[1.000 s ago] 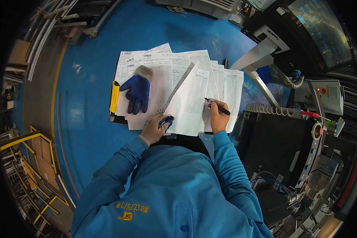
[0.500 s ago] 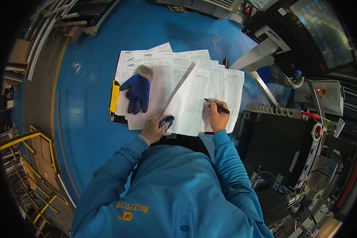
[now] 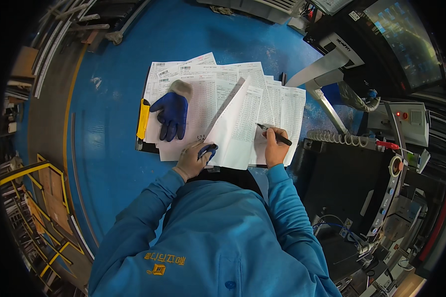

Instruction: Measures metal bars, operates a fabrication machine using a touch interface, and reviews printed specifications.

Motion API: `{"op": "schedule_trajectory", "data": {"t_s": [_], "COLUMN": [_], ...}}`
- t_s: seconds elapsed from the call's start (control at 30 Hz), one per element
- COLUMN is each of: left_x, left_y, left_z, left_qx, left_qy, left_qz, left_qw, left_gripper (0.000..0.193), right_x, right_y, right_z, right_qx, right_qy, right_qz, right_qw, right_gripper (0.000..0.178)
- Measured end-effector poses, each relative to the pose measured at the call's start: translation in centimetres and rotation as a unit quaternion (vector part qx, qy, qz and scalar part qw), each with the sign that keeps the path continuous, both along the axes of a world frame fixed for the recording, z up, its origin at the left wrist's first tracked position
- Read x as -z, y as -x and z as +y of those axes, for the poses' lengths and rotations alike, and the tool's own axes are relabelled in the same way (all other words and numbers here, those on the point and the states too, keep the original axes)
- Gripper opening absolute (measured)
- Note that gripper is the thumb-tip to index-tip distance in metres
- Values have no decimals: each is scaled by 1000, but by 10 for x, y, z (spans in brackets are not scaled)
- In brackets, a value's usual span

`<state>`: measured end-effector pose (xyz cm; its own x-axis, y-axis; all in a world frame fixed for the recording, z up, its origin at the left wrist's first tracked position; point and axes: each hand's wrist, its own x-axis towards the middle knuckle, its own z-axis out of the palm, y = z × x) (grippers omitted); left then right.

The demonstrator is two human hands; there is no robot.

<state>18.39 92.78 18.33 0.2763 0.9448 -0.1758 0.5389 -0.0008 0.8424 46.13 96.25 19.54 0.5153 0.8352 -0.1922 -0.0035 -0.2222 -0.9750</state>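
Fingers wrapped round a black marker pen [image 3: 284, 140], my bare right hand [image 3: 276, 150] rests over the right part of a printed sheet [image 3: 247, 111]. The pen's tip is at the sheet's rows of figures. My left hand [image 3: 190, 161] wears a grey glove with blue-coated fingers. It is closed at the lower edge of a turned-up white sheet [image 3: 227, 131], with a small dark thing showing at its fingertips. A loose blue-and-grey glove [image 3: 173, 110] lies on the papers to the left. More printed papers [image 3: 290, 109] fan out beneath on a dark board with a yellow clip-like piece [image 3: 143, 120].
Blue floor [image 3: 114, 89] surrounds the papers. At right stand a monitor [image 3: 401, 39] on a metal arm, a black machine housing [image 3: 347, 183] with a coiled hose [image 3: 337, 137], and a grey control box [image 3: 409, 121]. Yellow-framed racks [image 3: 44, 198] are at left.
My right hand has moved slightly to the right with the marker pen, which is a little more tilted. My left hand and the loose glove stay in place.
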Motion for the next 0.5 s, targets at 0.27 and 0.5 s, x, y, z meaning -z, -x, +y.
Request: {"op": "schedule_trajectory", "data": {"t_s": [0.27,0.5], "left_x": [-2,-2], "left_y": [0,-1], "left_z": [1,1], "left_qx": [3,3], "left_qy": [2,-13], "left_qz": [-1,-4], "left_qw": [1000,1000], "left_gripper": [33,33], "right_x": [4,7], "right_y": [-3,-4], "right_z": [-8,-8], "right_qx": [-18,-33], "right_qy": [9,14], "right_qz": [-2,-22], "right_qw": [1000,999], "right_gripper": [15,15]}}
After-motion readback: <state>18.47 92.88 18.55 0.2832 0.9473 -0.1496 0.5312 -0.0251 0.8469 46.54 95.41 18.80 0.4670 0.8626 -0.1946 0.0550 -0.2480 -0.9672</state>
